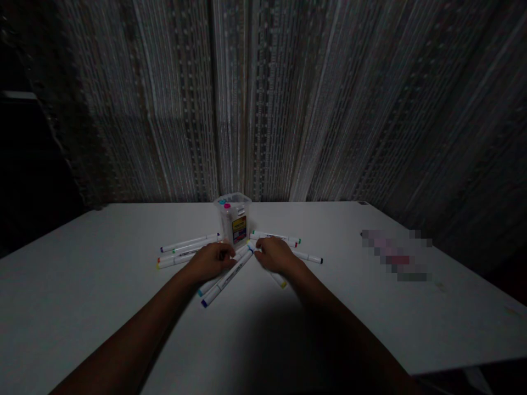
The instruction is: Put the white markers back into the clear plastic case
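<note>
My left hand rests low over the table with bent fingers, thumb and forefinger apart. It touches or hovers just over a teal-capped marker; I cannot tell which. Beside that lies a dark-blue-capped marker, slanting toward me. My right hand is at the right ends of these pens, its fingers curved and a little apart. A yellow-capped marker runs partly hidden beneath it. Behind both hands stands a clear plastic container with a colourful label, holding a pink-capped marker and a blue-capped one.
Several white markers fan out left of the container. On the right lie a green-capped marker and a black-capped marker. A pixelated patch covers something on the white table. A patterned curtain hangs behind.
</note>
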`<action>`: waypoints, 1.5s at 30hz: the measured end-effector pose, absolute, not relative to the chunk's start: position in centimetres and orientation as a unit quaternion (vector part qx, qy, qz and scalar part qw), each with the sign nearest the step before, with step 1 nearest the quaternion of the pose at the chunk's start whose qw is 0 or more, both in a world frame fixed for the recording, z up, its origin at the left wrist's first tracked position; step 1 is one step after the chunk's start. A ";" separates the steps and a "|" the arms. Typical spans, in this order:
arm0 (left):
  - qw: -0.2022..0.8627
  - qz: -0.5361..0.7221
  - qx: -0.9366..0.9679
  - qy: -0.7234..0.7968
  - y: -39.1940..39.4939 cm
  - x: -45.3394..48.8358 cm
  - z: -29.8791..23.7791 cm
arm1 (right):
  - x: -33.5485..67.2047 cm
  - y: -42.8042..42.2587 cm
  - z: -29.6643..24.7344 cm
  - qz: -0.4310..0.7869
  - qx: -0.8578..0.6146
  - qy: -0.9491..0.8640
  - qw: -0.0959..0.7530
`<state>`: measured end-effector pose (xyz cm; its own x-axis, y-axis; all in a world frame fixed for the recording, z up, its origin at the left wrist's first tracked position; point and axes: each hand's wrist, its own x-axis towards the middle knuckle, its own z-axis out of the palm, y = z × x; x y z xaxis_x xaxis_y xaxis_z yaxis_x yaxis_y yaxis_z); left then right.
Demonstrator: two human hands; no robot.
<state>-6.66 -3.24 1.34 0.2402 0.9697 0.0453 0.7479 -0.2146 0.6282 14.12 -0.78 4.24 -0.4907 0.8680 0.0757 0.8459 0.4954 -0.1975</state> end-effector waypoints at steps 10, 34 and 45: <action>0.227 0.222 0.740 0.593 -3.5 -6.1 2.0 | 14.1 -0.7 4.1 0.062 -0.495 -0.862 0.088; 0.227 0.205 0.738 0.602 -3.8 -6.1 2.2 | 14.2 -0.7 3.9 0.069 -0.497 -0.861 0.087; 0.233 0.219 0.739 0.593 -3.5 -6.1 1.9 | 14.2 -0.9 4.3 0.076 -0.501 -0.858 0.087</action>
<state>-6.11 -3.51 1.94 0.1997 0.9787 0.0471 0.7740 -0.1870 0.6049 14.21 -0.86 4.30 -0.4834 0.8723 0.0740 0.8459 0.4872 -0.2172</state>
